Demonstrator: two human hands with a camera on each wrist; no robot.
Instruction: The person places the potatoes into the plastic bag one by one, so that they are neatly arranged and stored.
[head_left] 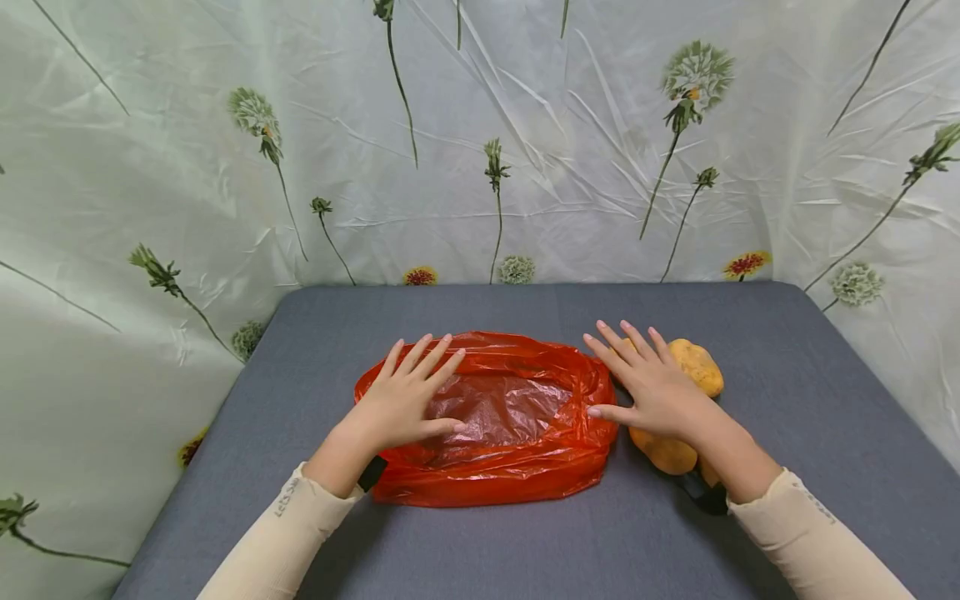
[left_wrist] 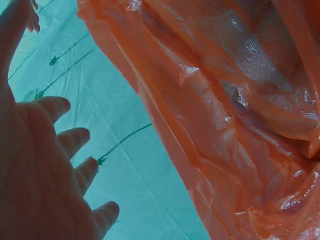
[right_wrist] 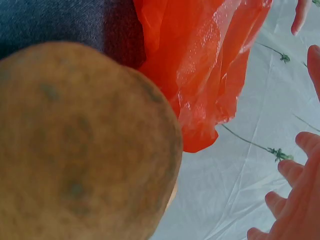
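A red plastic bag [head_left: 487, 487] lies spread on the grey table, its mouth opened wide and its edges standing up in folds. Over its left side hovers my left hand [head_left: 397, 404], palm down with the fingers spread. My right hand [head_left: 663, 396] is likewise spread, above several potatoes [head_left: 697, 367] that sit right beside the bag. It partly hides them in the head view. One potato [right_wrist: 85, 145] fills much of the right wrist view, apart from the fingers. Neither hand holds anything. In the left wrist view, crumpled red film [left_wrist: 200, 115] rises beside the straight fingers.
The grey table [head_left: 465, 550] runs back to a hanging white cloth [head_left: 450, 192] printed with dandelions and flowers. The cloth also hangs along the left and right sides. A dark band [head_left: 372, 472] shows at my left wrist, and a dark device [head_left: 705, 492] under the right.
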